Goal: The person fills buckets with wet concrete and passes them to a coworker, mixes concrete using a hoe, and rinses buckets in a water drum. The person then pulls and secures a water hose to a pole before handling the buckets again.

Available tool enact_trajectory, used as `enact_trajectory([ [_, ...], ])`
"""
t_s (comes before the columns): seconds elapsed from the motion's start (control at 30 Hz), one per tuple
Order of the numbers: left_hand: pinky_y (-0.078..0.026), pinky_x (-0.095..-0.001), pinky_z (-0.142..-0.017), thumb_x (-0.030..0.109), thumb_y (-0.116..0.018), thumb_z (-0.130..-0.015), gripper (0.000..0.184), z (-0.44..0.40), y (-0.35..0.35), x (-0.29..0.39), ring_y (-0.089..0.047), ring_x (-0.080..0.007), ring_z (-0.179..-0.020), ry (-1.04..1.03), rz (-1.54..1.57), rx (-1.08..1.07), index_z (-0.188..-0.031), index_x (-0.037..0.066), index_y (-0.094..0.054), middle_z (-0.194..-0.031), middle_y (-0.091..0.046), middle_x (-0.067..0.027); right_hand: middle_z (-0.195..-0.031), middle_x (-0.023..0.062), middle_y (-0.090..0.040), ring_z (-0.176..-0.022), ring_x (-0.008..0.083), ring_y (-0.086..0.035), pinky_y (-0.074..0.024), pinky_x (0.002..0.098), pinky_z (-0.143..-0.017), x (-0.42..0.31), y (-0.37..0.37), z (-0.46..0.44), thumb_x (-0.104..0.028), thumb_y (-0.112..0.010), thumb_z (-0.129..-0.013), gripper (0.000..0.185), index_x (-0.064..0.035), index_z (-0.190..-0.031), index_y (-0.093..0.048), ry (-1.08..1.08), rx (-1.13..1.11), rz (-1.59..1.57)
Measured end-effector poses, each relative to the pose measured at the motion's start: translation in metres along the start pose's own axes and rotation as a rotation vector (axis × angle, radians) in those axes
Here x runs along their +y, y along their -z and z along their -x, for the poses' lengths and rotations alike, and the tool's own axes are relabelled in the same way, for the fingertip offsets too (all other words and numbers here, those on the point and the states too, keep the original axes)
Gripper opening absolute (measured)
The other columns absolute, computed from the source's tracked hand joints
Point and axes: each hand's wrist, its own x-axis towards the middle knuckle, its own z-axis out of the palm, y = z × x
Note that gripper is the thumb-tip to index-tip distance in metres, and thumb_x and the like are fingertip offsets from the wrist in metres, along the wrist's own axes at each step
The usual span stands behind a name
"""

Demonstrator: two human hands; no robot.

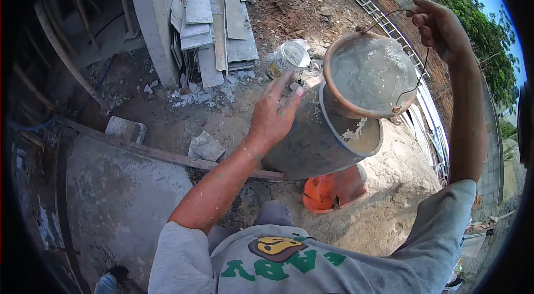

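Note:
My right hand [436, 27] is raised and closed around the thin wire handle [427, 66] of a bucket [342, 106]. Greyish water [372, 68] fills the bucket nearly to its rim. It hangs over the mouth of a large dark drum [300, 141], which also holds cloudy liquid; whether bucket and drum touch, I cannot tell. My left hand [274, 111] is held out with fingers extended and apart, above the drum's left side and left of the bucket. It grips nothing.
A small pail [289, 59] stands behind the drum. Boards [236, 10] are stacked by a concrete column [158, 21]. An orange object [322, 193] lies beside a sand heap [389, 183]. A wooden beam [161, 155] edges a slab. A ladder [378, 13] rests along the brick wall.

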Motion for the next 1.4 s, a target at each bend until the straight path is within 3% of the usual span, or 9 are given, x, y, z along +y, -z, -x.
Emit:
enact_trajectory([
  [0.1,-0.027,-0.0437,-0.106,0.034,-0.051,-0.092,0.050,0.036,0.025,0.015,-0.035,-0.0405,-0.127,-0.206,-0.225,0.102,-0.129,0.001,-0.047,-0.132,-0.042,-0.0255,-0.061,-0.0063,-0.052,-0.044,-0.0004,-0.042,-0.0305,0.0144,-0.036,-0.025,-0.048,0.039,-0.032,-0.058,-0.088,0.029,-0.0033,-0.094,-0.057,0.014,-0.170,-0.049],
  [0.17,-0.021,-0.0462,-0.109,0.034,-0.046,-0.093,0.054,0.078,0.046,0.017,-0.025,-0.0389,-0.133,-0.050,-0.306,0.075,-0.132,-0.002,-0.041,-0.141,-0.031,-0.0239,-0.066,-0.0036,-0.054,-0.045,0.0006,-0.042,-0.0304,0.0146,-0.037,-0.014,-0.084,0.051,-0.029,-0.054,-0.092,0.031,-0.0029,-0.109,-0.054,0.002,-0.380,-0.190],
  [0.27,-0.020,-0.0480,-0.109,0.032,-0.043,-0.094,0.057,0.151,0.093,-0.022,-0.019,-0.0379,-0.136,0.083,-0.681,0.266,-0.137,-0.004,-0.031,-0.147,-0.019,-0.0207,-0.066,-0.0023,-0.053,-0.048,0.0033,-0.044,-0.0327,0.0174,-0.041,0.008,-0.183,0.097,-0.027,-0.054,-0.092,0.027,-0.0054,-0.108,-0.054,-0.088,-0.543,-0.380],
  [0.43,-0.022,-0.0488,-0.108,0.016,-0.044,-0.087,0.054,0.310,0.202,-0.139,-0.018,-0.0319,-0.137,0.576,-0.898,0.591,-0.137,-0.003,-0.033,-0.150,-0.015,-0.0164,-0.066,-0.0001,-0.049,-0.052,0.0082,-0.044,-0.0367,0.0213,-0.047,0.033,-0.388,0.216,-0.023,-0.059,-0.087,0.020,-0.0065,-0.094,-0.052,-0.309,-0.905,-0.441],
  [0.57,-0.012,-0.0551,-0.110,0.041,-0.044,-0.087,0.064,0.425,0.275,-0.205,-0.015,-0.0305,-0.139,1.123,-0.888,0.485,-0.137,0.001,-0.037,-0.151,-0.015,-0.0148,-0.067,-0.0006,-0.048,-0.053,0.0093,-0.045,-0.0403,0.0238,-0.051,0.064,-0.537,0.324,-0.018,-0.062,-0.084,0.018,-0.0064,-0.093,-0.051,-0.248,-1.149,-0.219],
  [0.73,-0.004,-0.0612,-0.108,0.053,-0.038,-0.086,0.069,0.529,0.376,-0.267,-0.013,-0.0298,-0.139,1.564,-0.639,0.425,-0.141,0.011,-0.034,-0.149,-0.024,-0.0131,-0.077,0.0002,-0.048,-0.063,0.0074,-0.044,-0.0391,0.0232,-0.056,0.077,-0.649,0.463,-0.020,-0.062,-0.085,0.022,-0.0053,-0.095,-0.049,0.005,-1.435,0.016],
  [1.03,-0.005,-0.0608,-0.106,0.051,-0.038,-0.087,0.061,0.668,0.427,-0.352,-0.018,-0.0285,-0.136,1.589,-0.505,0.577,-0.137,0.016,-0.040,-0.145,-0.031,-0.0093,-0.081,0.0114,-0.048,-0.065,0.0191,-0.048,-0.0428,0.0341,-0.057,0.078,-0.714,0.609,-0.014,-0.065,-0.082,0.028,-0.0022,-0.098,-0.045,0.571,-1.726,0.037],
  [1.17,-0.009,-0.0591,-0.104,0.050,-0.040,-0.088,0.060,0.677,0.438,-0.357,-0.022,-0.0283,-0.133,1.559,-0.397,0.582,-0.137,0.016,-0.040,-0.143,-0.033,-0.0097,-0.083,0.0093,-0.046,-0.070,0.0160,-0.047,-0.0442,0.0289,-0.062,0.063,-0.719,0.633,-0.015,-0.064,-0.084,0.027,-0.0023,-0.100,-0.046,0.627,-1.812,0.111],
  [1.4,-0.016,-0.0562,-0.101,0.046,-0.042,-0.088,0.057,0.638,0.378,-0.358,-0.028,-0.0279,-0.128,1.543,-0.024,0.717,-0.137,0.017,-0.039,-0.139,-0.037,-0.0103,-0.093,0.0234,-0.044,-0.069,0.0339,-0.051,-0.0441,0.0451,-0.064,0.054,-0.706,0.649,-0.018,-0.062,-0.085,0.035,0.0011,-0.105,-0.042,0.801,-1.878,0.105],
])
